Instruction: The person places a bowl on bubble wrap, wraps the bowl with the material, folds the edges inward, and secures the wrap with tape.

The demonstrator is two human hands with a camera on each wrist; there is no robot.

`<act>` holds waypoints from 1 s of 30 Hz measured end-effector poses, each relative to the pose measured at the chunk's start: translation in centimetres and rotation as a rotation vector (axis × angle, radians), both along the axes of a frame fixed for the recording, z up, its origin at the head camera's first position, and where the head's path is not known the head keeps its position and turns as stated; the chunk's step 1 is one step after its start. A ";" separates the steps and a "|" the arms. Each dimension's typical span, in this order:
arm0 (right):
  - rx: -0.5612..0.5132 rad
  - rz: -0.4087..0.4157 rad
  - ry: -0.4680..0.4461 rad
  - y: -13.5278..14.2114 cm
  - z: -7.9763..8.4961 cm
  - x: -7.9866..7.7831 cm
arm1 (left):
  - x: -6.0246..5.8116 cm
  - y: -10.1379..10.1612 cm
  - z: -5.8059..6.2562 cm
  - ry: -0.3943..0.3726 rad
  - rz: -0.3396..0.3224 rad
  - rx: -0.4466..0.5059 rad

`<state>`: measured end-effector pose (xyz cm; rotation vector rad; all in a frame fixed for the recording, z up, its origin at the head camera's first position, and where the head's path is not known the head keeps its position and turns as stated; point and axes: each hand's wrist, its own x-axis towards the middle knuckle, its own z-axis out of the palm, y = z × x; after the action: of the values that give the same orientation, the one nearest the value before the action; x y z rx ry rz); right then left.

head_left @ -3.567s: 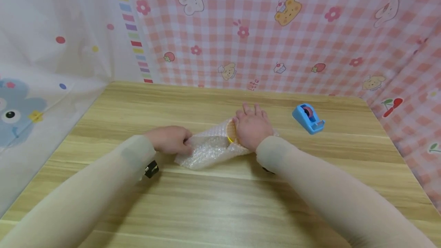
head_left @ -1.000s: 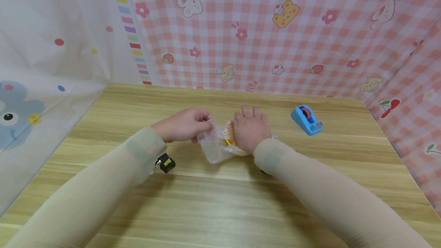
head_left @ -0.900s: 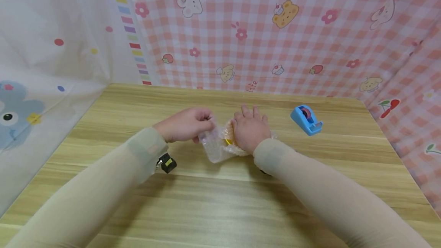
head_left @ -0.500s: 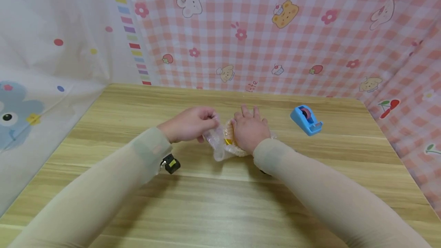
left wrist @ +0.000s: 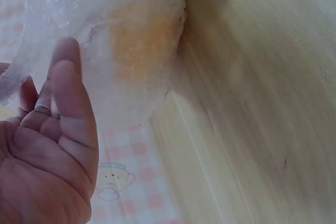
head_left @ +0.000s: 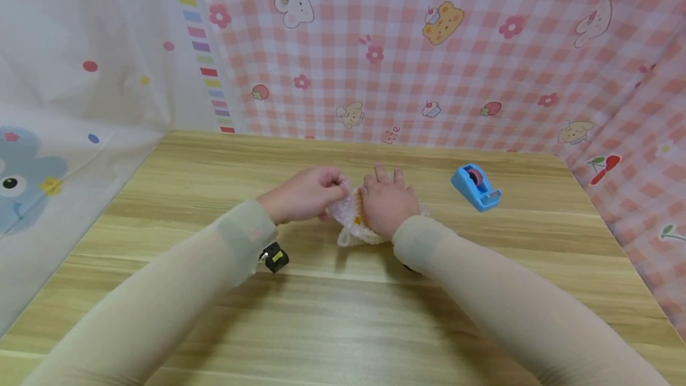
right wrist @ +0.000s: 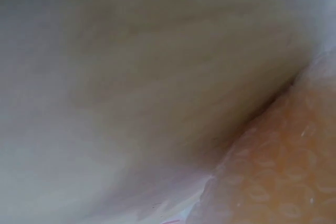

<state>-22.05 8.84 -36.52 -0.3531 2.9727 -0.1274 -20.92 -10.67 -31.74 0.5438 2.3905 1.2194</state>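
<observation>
Clear bubble wrap [head_left: 342, 212] lies at the middle of the table, around an orange-yellow object [left wrist: 142, 40] that shows blurred through the film in the left wrist view. What kind of object it is, I cannot tell. My left hand [head_left: 308, 194] pinches the raised left end of the wrap between thumb and fingers, holding it up and bent over toward the object. On top of the wrapped object rests my right hand [head_left: 390, 202], flat with fingers extended, hiding much of it. Close up in the right wrist view, the bubbles [right wrist: 283, 171] appear orange.
A blue tape dispenser [head_left: 476, 187] with a pink roll stands on the wooden table [head_left: 343, 314], to the right of my right hand. A pink checked cloth [head_left: 396, 46] hangs behind the table's far edge. Small black devices, such as the one at my left wrist [head_left: 274, 257], hang below the sleeves.
My left hand has lifted the left end of the bubble wrap and carried it rightward, folding it toward the object and covering more of its yellow part. My right hand has stayed nearly still.
</observation>
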 end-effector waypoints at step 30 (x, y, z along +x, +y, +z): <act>-0.124 0.081 -0.035 1.4 1.7 -0.7 | 0.2 1.8 -2.0 0.211 -0.124 -0.176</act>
<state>-22.71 10.28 -34.86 -0.4808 2.9184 -0.3068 -20.77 -8.90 -33.77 0.7844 2.5620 0.9284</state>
